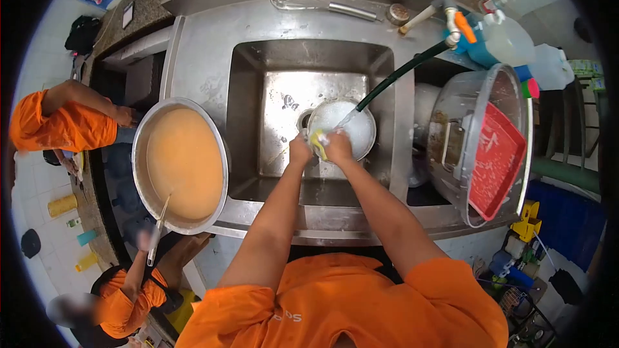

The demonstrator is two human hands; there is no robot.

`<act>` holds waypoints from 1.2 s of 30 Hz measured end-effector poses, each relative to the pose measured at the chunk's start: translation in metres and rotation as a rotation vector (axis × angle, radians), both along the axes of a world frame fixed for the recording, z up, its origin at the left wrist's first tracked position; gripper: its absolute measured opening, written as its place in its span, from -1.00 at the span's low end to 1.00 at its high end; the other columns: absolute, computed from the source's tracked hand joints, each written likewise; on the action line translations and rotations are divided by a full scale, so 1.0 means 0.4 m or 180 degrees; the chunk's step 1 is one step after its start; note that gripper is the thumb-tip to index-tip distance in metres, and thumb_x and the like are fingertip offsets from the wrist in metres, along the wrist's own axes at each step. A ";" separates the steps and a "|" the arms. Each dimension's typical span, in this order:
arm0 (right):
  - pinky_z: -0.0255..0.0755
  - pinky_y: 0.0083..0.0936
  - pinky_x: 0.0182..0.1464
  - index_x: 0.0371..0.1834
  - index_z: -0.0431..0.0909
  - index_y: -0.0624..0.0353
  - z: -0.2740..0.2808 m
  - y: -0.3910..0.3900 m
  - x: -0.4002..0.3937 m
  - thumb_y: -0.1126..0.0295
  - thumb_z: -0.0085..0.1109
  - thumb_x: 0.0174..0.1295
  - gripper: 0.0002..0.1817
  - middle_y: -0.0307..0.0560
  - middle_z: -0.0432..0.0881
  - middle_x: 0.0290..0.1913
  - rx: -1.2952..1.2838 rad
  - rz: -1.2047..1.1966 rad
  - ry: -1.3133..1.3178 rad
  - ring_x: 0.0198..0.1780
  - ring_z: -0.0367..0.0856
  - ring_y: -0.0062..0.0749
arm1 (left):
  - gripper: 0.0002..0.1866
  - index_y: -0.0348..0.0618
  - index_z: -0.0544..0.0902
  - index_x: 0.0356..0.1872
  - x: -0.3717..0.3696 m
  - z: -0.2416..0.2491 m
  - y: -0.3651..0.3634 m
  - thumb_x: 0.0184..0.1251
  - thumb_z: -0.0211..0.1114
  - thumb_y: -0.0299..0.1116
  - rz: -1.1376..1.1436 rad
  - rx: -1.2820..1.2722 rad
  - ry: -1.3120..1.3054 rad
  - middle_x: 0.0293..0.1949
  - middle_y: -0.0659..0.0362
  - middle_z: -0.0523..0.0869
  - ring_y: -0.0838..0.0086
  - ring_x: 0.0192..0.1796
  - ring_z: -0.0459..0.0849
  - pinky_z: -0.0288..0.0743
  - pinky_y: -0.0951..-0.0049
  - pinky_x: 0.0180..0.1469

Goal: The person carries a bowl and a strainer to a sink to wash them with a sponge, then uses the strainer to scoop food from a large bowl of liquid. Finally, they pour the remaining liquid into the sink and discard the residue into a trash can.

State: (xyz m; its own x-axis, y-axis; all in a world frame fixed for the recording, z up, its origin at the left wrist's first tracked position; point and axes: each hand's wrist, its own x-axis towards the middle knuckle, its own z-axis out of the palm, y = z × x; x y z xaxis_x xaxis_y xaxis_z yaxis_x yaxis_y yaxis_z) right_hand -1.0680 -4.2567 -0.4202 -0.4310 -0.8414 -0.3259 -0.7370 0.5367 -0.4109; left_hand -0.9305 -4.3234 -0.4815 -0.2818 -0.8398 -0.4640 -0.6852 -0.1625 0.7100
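Observation:
Both arms reach down into the metal sink (245, 109). My right hand (339, 147) is closed around a yellow sponge (318, 142), over the near rim of a round pot of cloudy water (353, 132). Just left of the sponge, my left hand (300, 149) is closed; a small greyish thing shows below its fingers, too small to name. From the tap (458, 29) with an orange handle, a dark green hose (403, 74) runs down to the pot, and water flows from its end close to my right hand.
A big pan of orange liquid (187, 161) stands left of the sink. A whisk (322, 5) lies behind. At right a large pot (451, 135) on its side bears a red tray (496, 161), near plastic jugs (509, 42). Two people in orange shirts (64, 116) are at left.

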 end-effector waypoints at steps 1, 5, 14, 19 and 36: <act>0.42 -0.04 0.15 0.14 0.52 0.24 -0.091 -0.027 0.021 0.19 0.24 0.24 -0.53 0.41 0.53 0.03 0.0140 -0.0202 -0.0720 0.08 0.53 0.27 | -0.60 -0.18 0.60 0.13 -0.003 0.029 0.004 0.25 0.21 -0.37 -0.0138 -0.0162 0.0136 -0.19 -0.20 0.75 -0.04 -0.10 0.76 0.60 0.13 -0.02; 0.33 -0.02 0.28 0.40 0.17 0.49 -0.153 -0.109 0.059 0.31 0.11 0.31 -0.32 0.55 0.45 0.19 -0.0044 -0.0596 -0.1560 0.25 0.46 0.32 | -0.57 -0.12 0.55 0.22 -0.011 0.052 -0.007 0.30 0.22 -0.40 0.0126 0.0557 0.0384 -0.23 -0.22 0.74 0.07 -0.24 0.79 0.65 0.14 -0.18; 0.29 -0.07 0.30 0.20 0.38 0.40 -0.174 -0.273 -0.051 0.47 0.16 0.26 -0.55 0.47 0.42 0.19 -0.1770 -0.2610 -0.0002 0.20 0.41 0.34 | -0.50 -0.18 0.43 0.29 -0.038 0.143 -0.015 0.31 0.19 -0.56 -0.0054 0.0470 0.0194 -0.40 -0.17 0.73 0.15 -0.52 0.75 0.68 0.18 -0.36; 0.43 -0.07 0.14 -0.09 0.56 0.23 -0.201 -0.130 0.028 0.54 0.17 0.11 -0.74 0.34 0.58 -0.04 -0.1499 -0.0383 -0.1443 0.00 0.55 0.29 | -0.43 -0.15 0.38 0.34 -0.002 0.033 -0.016 0.25 0.19 -0.57 0.0096 0.0601 0.0533 -0.29 -0.25 0.72 0.05 -0.27 0.78 0.66 0.15 -0.14; 0.62 -0.08 -0.09 -0.10 0.70 0.18 -0.091 -0.209 -0.232 0.34 0.19 0.18 -0.73 0.08 0.75 -0.20 0.0562 0.0804 0.0921 -0.10 0.73 0.02 | -0.15 0.11 -0.21 0.59 -0.037 0.116 -0.019 0.40 0.00 -0.62 0.0043 0.1647 0.0392 -0.07 -0.26 0.66 0.11 -0.50 0.76 0.75 0.20 -0.53</act>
State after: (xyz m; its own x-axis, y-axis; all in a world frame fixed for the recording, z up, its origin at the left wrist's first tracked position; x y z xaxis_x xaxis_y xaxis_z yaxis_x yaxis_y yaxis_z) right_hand -1.1606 -4.3402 -0.4568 -0.3133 -0.8745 -0.3703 -0.9258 0.3680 -0.0857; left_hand -0.9451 -4.3309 -0.4350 -0.3512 -0.5137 -0.7828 -0.5971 -0.5211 0.6098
